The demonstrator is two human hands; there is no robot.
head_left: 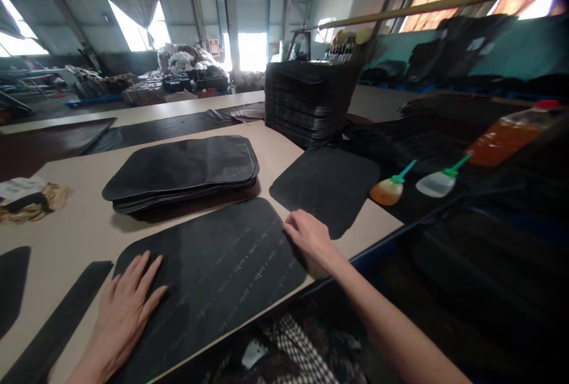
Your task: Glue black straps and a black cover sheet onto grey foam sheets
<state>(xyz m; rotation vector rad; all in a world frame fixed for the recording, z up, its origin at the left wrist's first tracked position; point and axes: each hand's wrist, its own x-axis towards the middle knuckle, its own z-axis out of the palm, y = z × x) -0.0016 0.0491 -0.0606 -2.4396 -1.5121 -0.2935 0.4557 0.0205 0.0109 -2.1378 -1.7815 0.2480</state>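
Observation:
A black sheet with rounded corners and rows of pale printed marks (222, 271) lies flat at the table's front edge. My left hand (128, 301) rests on its left end, palm down with fingers spread. At the sheet's right edge is my right hand (309, 233), its fingers curled together around the edge; the thumb is mostly hidden. Just beyond my right hand lies another black sheet (329, 185), plain on top. A low stack of similar black sheets (182, 165) sits behind the printed one.
A tall stack of black pieces (311, 102) stands at the back of the table (80, 230). On the right are two small squeeze bottles, one amber (386, 191) and one clear (438, 184), and a large bottle of orange liquid (507, 138). A black strip (62, 319) lies at left.

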